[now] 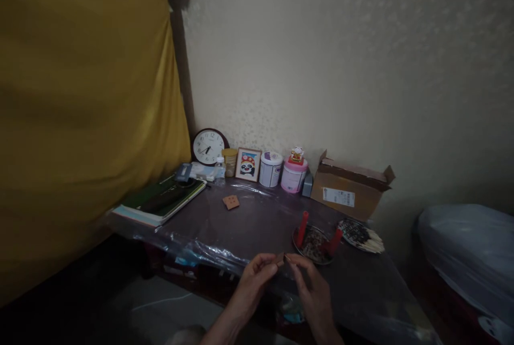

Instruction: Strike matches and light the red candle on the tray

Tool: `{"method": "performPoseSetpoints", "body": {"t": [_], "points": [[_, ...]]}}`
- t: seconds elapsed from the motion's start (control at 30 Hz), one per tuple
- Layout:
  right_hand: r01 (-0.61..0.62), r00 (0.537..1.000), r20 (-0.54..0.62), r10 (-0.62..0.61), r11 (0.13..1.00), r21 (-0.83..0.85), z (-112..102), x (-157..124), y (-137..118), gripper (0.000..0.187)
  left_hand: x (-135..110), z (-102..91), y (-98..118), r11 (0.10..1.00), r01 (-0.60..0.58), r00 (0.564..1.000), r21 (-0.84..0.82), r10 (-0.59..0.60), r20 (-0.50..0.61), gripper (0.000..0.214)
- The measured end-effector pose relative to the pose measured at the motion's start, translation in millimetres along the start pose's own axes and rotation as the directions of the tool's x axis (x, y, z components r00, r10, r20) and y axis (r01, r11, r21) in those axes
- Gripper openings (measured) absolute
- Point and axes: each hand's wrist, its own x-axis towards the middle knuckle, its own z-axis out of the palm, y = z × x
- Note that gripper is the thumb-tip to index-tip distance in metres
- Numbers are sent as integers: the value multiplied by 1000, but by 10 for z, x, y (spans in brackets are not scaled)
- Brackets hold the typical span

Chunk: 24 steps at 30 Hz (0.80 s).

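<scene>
My left hand and my right hand meet over the front edge of the table. Pinched between their fingertips is a small brown flat piece, too dark and small to name. Just beyond my right hand stands a round metal dish with dark bits in it. One red candle rises from the dish, and another red candle leans at its right side. Farther back on the table lie small orange-brown square pieces with dark dots.
A plate of matchsticks, many blackened, sits right of the dish. Along the wall are a clock, a framed panda picture, two tubs, a lucky-cat figurine and a cardboard box. Books lie left beside a yellow curtain.
</scene>
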Motion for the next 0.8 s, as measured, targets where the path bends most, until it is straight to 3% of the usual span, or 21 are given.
{"method": "performPoseSetpoints", "body": {"t": [0.23,0.5,0.67,0.8], "points": [[120,993,-16,-120,993,19,69,42,38,16,-46,68,72,999,-34,998,31,36,-54,19],[209,978,-13,-209,976,66,123,103,-198,16,-221,212,327,998,-60,995,21,62,-84,16],[264,962,-83,-260,964,42,63,85,-315,15,-243,286,387,998,-69,993,11,70,-100,16],[279,952,-126,-277,960,-4,58,55,-258,16,-270,359,396,998,-66,994,-5,65,-85,16]]}}
